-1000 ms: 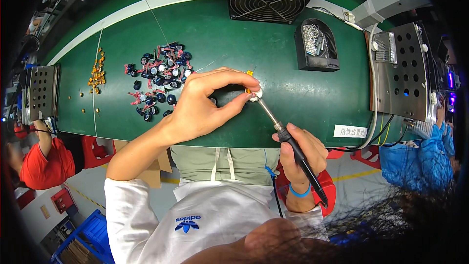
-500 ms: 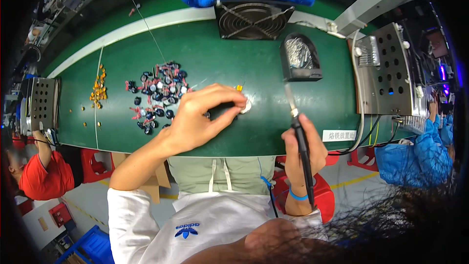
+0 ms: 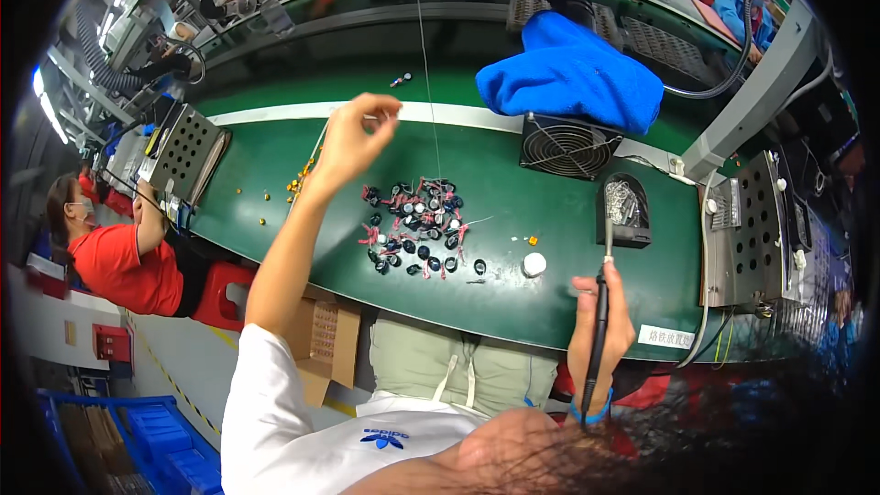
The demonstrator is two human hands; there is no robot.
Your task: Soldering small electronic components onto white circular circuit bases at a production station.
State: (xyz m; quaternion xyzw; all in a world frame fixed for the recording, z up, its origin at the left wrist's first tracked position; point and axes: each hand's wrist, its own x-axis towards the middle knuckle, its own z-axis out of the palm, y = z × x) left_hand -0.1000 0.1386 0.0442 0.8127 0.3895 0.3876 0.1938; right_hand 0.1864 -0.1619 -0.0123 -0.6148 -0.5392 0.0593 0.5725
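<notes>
My left hand (image 3: 360,139) is raised over the far side of the green table, its thumb and fingertips curled close together. Whatever they pinch is too small or hidden to make out. A soldering iron (image 3: 600,312) with a black handle is gripped in my right hand (image 3: 605,321), tip pointing away from me. That tip overlaps the front of a black tip cleaner (image 3: 632,234) filled with silvery metal wool; contact cannot be told. Left of my right hand lie a white round disc (image 3: 533,264) and a small orange part (image 3: 533,240). Several black round parts with red wires (image 3: 417,225) form a pile mid-table.
Small orange parts (image 3: 298,185) lie beside my left forearm. A black fan (image 3: 570,148) stands at the back under a blue cloth (image 3: 573,78). Perforated metal boxes stand at the right (image 3: 747,220) and left (image 3: 190,156). A co-worker in red (image 3: 128,261) sits at left.
My left hand has left the white disc, moving up and left to the table's far side. The disc now lies uncovered. My right hand still grips the soldering iron. The view has shifted.
</notes>
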